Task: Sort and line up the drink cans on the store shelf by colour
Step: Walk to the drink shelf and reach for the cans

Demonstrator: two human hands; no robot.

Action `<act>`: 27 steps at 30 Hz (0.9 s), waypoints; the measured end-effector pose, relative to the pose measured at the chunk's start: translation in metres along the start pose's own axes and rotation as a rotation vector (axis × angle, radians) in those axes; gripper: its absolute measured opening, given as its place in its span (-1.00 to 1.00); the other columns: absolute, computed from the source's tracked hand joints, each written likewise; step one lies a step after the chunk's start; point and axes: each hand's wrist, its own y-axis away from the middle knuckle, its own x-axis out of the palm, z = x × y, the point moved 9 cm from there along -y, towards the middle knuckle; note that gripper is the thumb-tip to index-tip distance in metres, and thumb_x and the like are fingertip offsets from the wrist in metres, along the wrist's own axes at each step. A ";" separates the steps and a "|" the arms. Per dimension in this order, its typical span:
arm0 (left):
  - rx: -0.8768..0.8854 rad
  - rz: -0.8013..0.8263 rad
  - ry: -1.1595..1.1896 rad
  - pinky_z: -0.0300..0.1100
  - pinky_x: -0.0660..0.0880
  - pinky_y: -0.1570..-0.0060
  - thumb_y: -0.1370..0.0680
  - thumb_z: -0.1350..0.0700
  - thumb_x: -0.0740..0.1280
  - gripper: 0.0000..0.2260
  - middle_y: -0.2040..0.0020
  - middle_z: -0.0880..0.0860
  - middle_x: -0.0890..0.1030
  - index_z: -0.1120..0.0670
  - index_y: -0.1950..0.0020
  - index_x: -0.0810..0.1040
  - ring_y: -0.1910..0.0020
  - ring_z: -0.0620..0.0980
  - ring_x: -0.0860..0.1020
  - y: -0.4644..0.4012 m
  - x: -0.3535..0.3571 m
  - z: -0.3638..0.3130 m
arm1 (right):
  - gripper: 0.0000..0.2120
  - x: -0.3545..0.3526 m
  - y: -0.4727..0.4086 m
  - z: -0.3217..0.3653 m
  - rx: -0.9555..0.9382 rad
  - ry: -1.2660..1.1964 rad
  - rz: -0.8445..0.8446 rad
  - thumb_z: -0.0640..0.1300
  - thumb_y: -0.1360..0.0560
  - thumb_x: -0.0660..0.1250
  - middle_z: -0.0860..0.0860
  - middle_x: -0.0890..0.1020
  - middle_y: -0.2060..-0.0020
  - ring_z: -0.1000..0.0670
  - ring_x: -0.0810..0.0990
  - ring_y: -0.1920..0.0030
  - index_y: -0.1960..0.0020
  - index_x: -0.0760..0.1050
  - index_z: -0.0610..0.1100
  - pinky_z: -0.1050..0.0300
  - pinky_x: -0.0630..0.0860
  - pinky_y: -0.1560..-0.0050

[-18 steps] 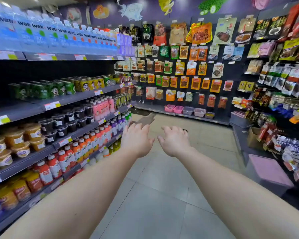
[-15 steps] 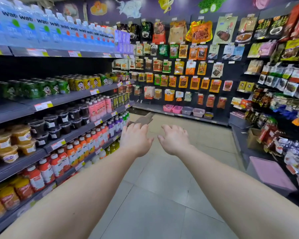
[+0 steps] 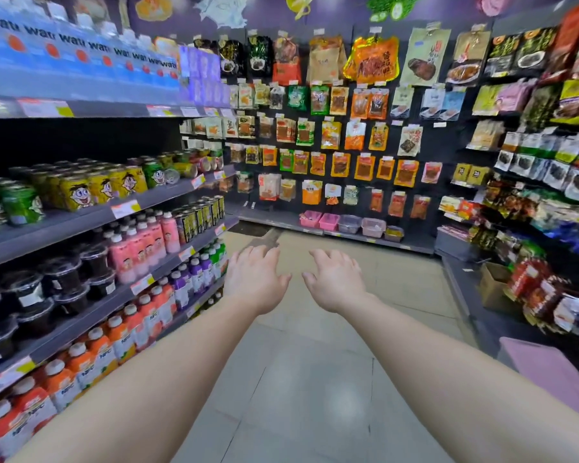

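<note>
Drink cans with a cartoon face stand on the second shelf (image 3: pixel 81 218) on my left: green cans (image 3: pixel 17 205) at the near end, yellow cans (image 3: pixel 94 187) in the middle, one more green can (image 3: pixel 153 173) further along, then some mixed cans, one lying on its side (image 3: pixel 184 168). My left hand (image 3: pixel 253 279) and my right hand (image 3: pixel 335 282) are stretched out side by side over the aisle floor, palms down, fingers relaxed, holding nothing. Both hands are well to the right of the can shelf and lower than it.
Below the cans stand pink bottles (image 3: pixel 141 243), dark lidded cups (image 3: pixel 64 279) and orange juice bottles (image 3: pixel 91 355). Water packs (image 3: pixel 81 58) fill the top shelf. Hanging snack packets (image 3: pixel 348 135) cover the far wall. A pink stool (image 3: pixel 549 372) and a cardboard box (image 3: pixel 495 285) stand on the right.
The view has shifted forward along the aisle, so the left shelves have slid leftward and the yellow cans are nearer. Both hands stay outstretched and empty.
</note>
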 end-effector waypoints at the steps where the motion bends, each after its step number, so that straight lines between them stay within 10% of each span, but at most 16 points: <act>1: -0.007 0.000 -0.007 0.04 0.25 -0.31 -0.52 -0.21 0.14 -0.50 -0.31 0.04 0.47 -0.02 -0.39 0.33 -0.32 0.09 0.37 -0.017 0.011 0.005 | -0.54 0.009 -0.021 -0.003 -0.009 -0.001 0.002 0.10 -0.55 0.14 -0.11 0.43 -0.30 -0.16 0.33 -0.34 -0.41 0.28 -0.02 -0.07 0.21 -0.33; 27: -0.247 -0.092 -0.101 0.04 0.28 -0.35 -0.49 -0.23 0.18 -0.46 -0.31 0.03 0.48 0.01 -0.39 0.37 -0.31 0.08 0.40 -0.503 0.210 0.186 | -0.50 0.151 -0.604 -0.009 -0.333 -0.119 0.009 0.11 -0.55 0.16 -0.08 0.35 -0.41 -0.13 0.26 -0.42 -0.46 0.22 0.01 -0.08 0.18 -0.43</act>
